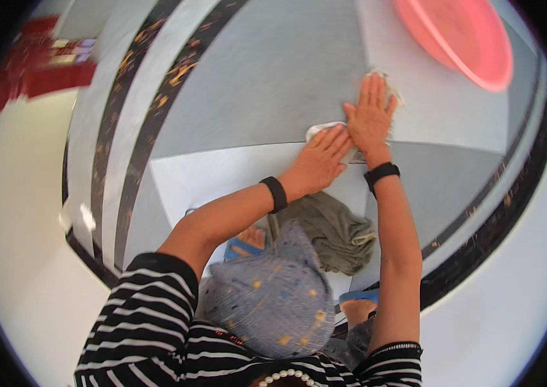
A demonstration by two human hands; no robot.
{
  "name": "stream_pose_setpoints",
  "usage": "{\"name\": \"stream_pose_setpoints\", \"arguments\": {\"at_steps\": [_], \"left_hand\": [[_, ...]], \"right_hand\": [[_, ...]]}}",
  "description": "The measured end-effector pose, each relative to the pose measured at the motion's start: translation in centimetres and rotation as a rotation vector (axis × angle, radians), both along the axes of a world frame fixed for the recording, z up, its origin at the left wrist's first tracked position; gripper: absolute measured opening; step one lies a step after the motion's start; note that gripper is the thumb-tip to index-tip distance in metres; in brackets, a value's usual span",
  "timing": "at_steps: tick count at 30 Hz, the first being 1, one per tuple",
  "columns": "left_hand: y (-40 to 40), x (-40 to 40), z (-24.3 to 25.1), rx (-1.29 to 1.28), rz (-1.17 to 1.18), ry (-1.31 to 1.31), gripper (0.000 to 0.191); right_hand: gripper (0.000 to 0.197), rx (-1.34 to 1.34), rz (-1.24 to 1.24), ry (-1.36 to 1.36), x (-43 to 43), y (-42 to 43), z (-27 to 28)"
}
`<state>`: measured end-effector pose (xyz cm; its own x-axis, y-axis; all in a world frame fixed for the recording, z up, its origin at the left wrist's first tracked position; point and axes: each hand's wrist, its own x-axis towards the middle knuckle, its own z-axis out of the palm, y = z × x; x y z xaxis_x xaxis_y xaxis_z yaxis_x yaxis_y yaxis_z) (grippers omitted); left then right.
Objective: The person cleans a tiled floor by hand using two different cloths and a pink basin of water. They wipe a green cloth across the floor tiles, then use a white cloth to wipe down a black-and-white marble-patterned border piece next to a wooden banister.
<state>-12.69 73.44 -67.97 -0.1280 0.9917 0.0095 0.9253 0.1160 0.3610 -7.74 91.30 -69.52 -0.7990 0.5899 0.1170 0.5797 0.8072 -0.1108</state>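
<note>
Both of my hands lie palm down on a pale cloth (pixel 319 129) spread on the tiled floor (pixel 273 87). My left hand (pixel 321 157) is on the cloth's near left part, fingers extended and pointing up and to the right. Just beyond it on the right, my right hand (pixel 371 113) presses on the far part of the cloth with its fingers and thumb spread. The fingertips of my left hand are beside the heel of my right hand. A crumpled grey-green cloth (pixel 338 232) rests on the floor near my feet, between my forearms.
A pink plastic basin (pixel 476 43) stands at the upper right. Dark patterned border strips (pixel 150 106) cross the floor on the left, with a pale wall (pixel 17 193) beyond. Blue slippers (pixel 244 247) are on my feet. Dark red objects (pixel 36 72) appear blurred at the upper left.
</note>
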Motion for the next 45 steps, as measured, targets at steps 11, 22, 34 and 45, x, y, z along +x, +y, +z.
{"name": "stream_pose_setpoints", "arguments": {"at_steps": [11,22,34,45], "left_hand": [[-14.5,-9.1,-0.3,-0.127,0.012,-0.025,0.067],[-24.5,-20.2,0.5,-0.209,-0.068,0.01,0.074],[-16.0,-10.7,-2.1,-0.124,1.126,-0.105,0.078],[-16.6,-16.3,-4.3,-0.212,1.432,-0.101,0.096]], "right_hand": [[0.084,-0.116,0.107,-0.015,-8.6,-14.3,-1.7],[0.084,-0.288,0.105,0.057,-16.5,-24.3,-0.9],[0.057,-0.333,0.374,0.15,-13.5,-19.7,-1.2],[0.07,-0.143,0.492,-0.034,-18.2,-22.0,-0.2]]}}
